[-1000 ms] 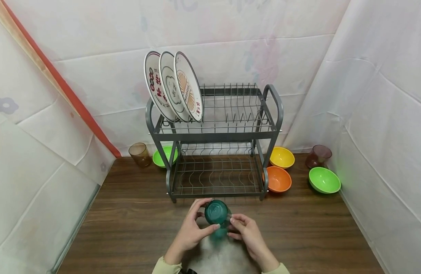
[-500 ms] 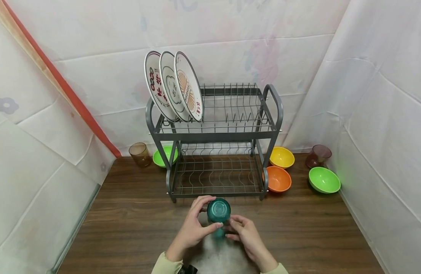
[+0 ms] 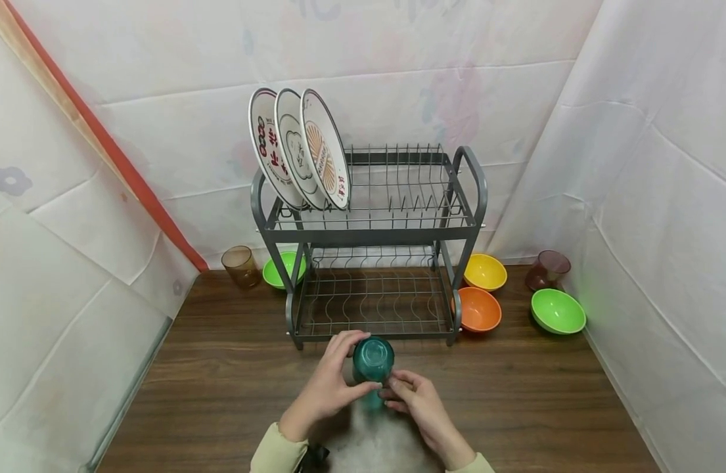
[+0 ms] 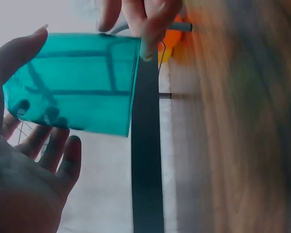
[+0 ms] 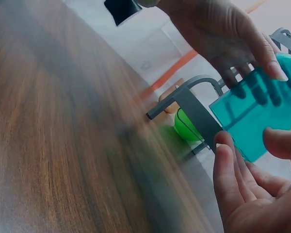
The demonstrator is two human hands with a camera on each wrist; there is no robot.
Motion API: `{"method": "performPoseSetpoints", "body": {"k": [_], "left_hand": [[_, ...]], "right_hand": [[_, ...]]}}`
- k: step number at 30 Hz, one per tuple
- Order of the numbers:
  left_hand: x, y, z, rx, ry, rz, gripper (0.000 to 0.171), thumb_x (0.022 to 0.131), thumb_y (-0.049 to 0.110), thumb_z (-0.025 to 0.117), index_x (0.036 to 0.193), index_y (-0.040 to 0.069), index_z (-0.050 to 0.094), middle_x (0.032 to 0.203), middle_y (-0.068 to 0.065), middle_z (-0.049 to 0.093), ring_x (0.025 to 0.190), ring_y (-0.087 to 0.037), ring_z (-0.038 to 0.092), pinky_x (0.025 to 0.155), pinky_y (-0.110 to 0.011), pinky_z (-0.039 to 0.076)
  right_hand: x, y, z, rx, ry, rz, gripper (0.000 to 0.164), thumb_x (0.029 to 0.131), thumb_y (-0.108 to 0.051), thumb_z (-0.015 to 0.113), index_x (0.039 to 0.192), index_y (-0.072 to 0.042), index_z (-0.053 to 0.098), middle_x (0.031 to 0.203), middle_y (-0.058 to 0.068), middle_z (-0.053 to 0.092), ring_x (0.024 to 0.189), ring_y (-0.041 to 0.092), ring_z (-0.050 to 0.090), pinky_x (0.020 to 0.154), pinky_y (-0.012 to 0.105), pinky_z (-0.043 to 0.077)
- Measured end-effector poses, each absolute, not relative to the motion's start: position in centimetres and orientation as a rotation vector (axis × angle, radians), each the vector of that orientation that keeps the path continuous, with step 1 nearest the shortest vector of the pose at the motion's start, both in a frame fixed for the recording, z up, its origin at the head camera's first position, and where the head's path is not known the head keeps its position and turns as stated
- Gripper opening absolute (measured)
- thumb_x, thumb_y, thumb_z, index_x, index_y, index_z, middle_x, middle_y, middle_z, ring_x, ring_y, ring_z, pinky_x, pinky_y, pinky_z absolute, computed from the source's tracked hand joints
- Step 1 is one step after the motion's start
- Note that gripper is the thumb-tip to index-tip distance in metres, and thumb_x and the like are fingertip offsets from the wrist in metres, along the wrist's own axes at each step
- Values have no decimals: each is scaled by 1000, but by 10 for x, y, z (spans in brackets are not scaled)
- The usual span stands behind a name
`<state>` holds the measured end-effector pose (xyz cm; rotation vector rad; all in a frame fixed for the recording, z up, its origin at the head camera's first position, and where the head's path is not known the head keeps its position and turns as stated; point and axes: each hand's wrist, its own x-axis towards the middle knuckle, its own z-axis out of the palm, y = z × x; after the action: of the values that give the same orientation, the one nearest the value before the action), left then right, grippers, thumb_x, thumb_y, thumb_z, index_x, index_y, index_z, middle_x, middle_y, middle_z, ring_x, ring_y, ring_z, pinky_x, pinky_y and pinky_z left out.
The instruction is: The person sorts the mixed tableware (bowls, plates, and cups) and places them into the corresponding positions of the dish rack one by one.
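Note:
A teal see-through cup is held base up above the table, in front of the dish rack. My left hand grips it near the base, with the thumb on the near side and the fingers round the far side. At the lower right, my right hand pinches the cup by its rim. The left wrist view shows the cup side-on, its rim towards the wooden table. In the right wrist view the right thumb and fingers lie on either side of the rim.
Three patterned plates stand in the rack's upper tier. Left of it are an amber cup and a green bowl. To the right sit yellow and orange bowls, another green bowl and a dark red cup.
Both hands have moved slightly away from me with the teal cup, towards the rack. The cup's base has tipped a little, and the right fingers stay at its rim.

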<state>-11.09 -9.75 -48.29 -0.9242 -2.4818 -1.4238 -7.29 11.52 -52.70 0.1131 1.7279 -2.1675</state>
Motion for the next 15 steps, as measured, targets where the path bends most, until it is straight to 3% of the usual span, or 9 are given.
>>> {"method": "performPoseSetpoints", "body": {"k": [8, 15], "left_hand": [[-131, -109, -468, -1075, -2563, -1240, 81, 77, 38, 87, 143, 17, 45, 137, 5, 50, 122, -14, 48, 97, -40, 48], [-144, -117, -456, -1155, -2610, -1213, 76, 81, 39, 83, 143, 18, 45, 135, 6, 48, 118, -12, 51, 94, -40, 50]], "right_hand": [[-74, 117, -525, 34, 1726, -2166, 53, 101, -18, 61, 137, 17, 43, 117, 24, 64, 97, 25, 69, 83, 34, 56], [-75, 119, -525, -21, 1737, -2129, 59, 101, -22, 60, 143, 14, 38, 124, 27, 62, 100, 25, 69, 86, 37, 56]]}}
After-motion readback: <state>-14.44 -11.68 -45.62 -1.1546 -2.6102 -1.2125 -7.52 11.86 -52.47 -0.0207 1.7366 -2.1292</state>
